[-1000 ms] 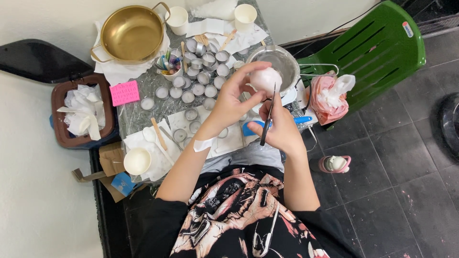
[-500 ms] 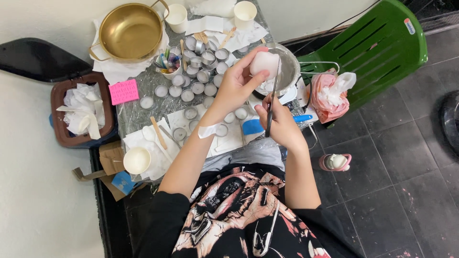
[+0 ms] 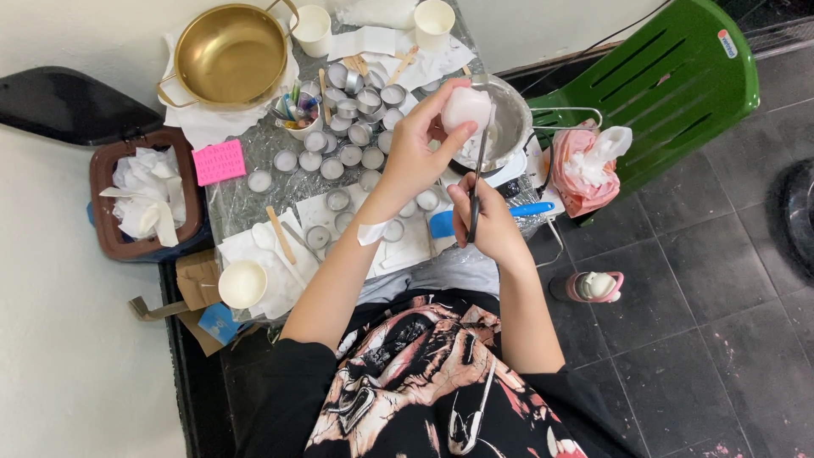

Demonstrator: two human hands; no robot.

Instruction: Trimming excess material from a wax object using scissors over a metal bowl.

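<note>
My left hand holds a pale pink-white round lump, like wax, over a steel bowl. My right hand grips a thin dark-handled metal tool upright, its tip touching the lump's right side. Several small round metal cups lie on the plastic-covered table just left of my hands. A white strip sits on my left wrist.
A gold pot stands at the table's far left, paper cups behind. A brown bin of tissue, a pink note, a green plastic chair, a pink bag and a bottle on the dark tiled floor surround the table.
Both hands have moved away from my body toward the steel bowl, carrying the lump and the tool with them; the lump now hangs over the bowl.
</note>
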